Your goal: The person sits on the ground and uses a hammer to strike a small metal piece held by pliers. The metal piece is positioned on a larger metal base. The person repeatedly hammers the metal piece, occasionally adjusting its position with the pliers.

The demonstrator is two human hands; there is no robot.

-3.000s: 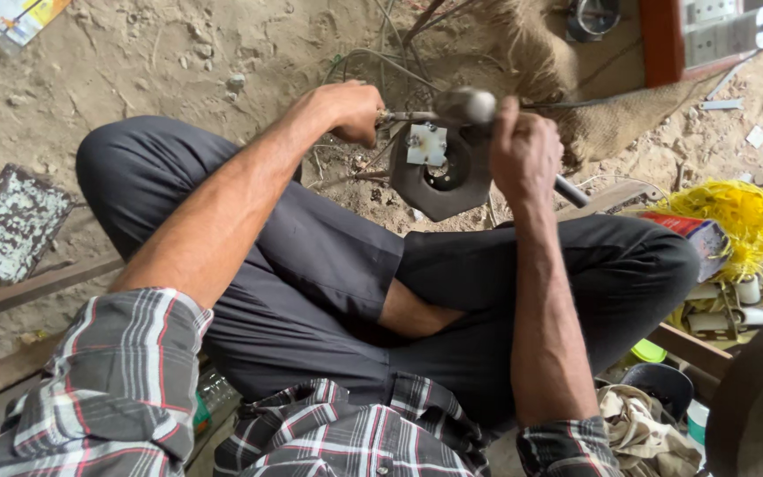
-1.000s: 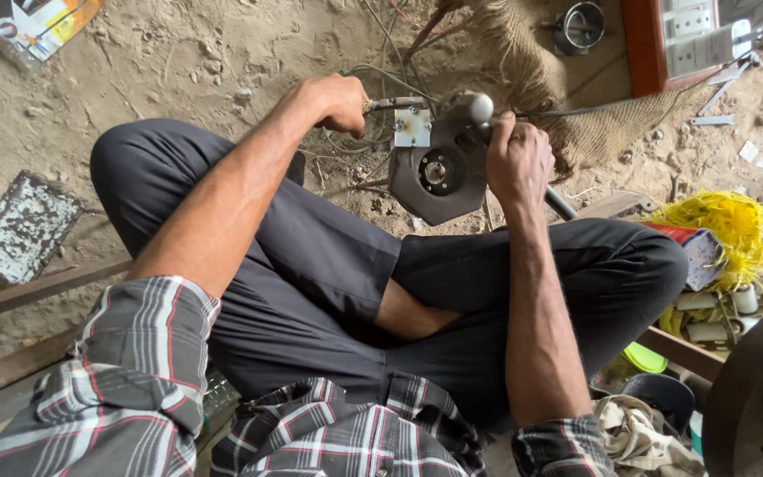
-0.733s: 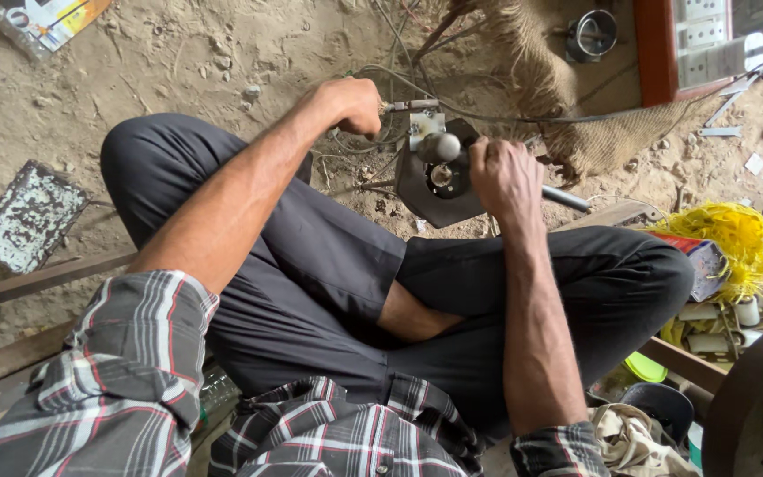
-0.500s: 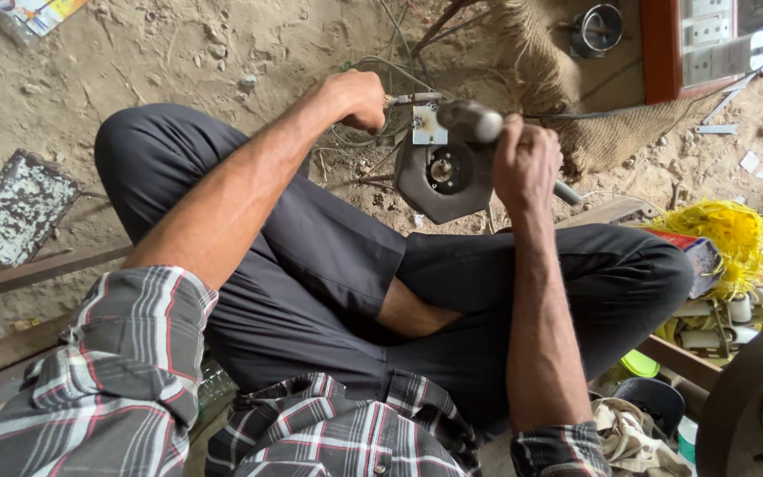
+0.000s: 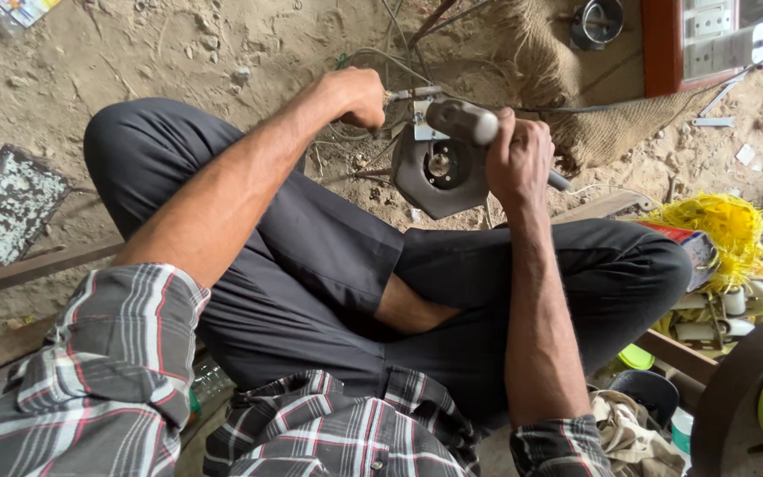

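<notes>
We sit cross-legged on sandy ground, both arms stretched forward over the knees. Our left hand is a closed fist, knuckles up, wrapped round the end of a thin metal rod that pokes out to the right toward the work. The left forearm runs diagonally from the plaid sleeve up to that fist, elbow slightly bent. Our right hand is also shut tight, gripping the handle of a hammer; its grey head sits just above and left of the knuckles, raised over the part. The right forearm goes nearly straight up the frame, wrist cocked back. The dark metal housing, octagon-like with a round opening at its centre, lies on the sand just beyond our shins, between the two hands and right under the hammer head. Whether the rod tip touches the housing we cannot tell. A yellow bundle of cord sits well to the right, beside our right knee.
</notes>
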